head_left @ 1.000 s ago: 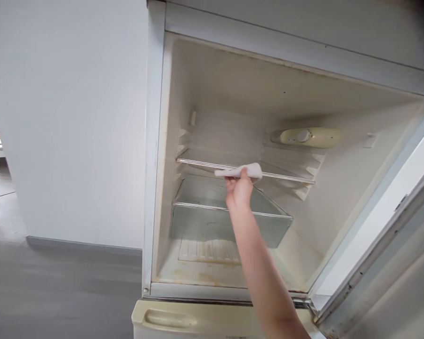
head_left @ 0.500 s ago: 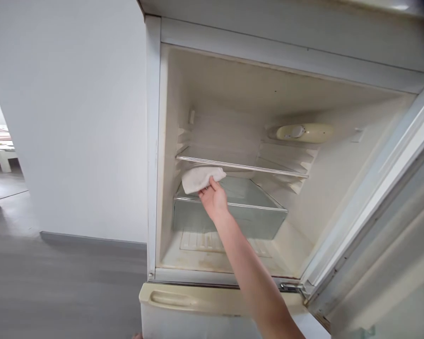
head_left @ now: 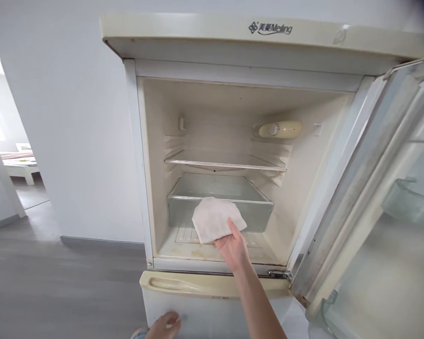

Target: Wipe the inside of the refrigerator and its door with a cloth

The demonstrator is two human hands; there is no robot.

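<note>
My right hand (head_left: 233, 248) holds a white cloth (head_left: 215, 220) in front of the clear crisper drawer (head_left: 257, 214) of an open, empty fridge (head_left: 233, 42). The cloth hangs spread above the stained fridge floor (head_left: 183, 252). Above the drawer sits a glass shelf (head_left: 226, 165). My left hand (head_left: 162, 326) rests low against the closed lower door (head_left: 198, 301), fingers curled, only partly in view.
The fridge door (head_left: 381, 197) stands open to the right with clear door bins (head_left: 410, 200). A thermostat dial (head_left: 279, 129) sits on the inner right wall. White wall and grey floor (head_left: 56, 282) lie to the left, with a doorway (head_left: 7, 165).
My right hand has dropped with the cloth from the glass shelf's front edge down past the drawer's front. The view has pulled back, and my left hand has come into sight.
</note>
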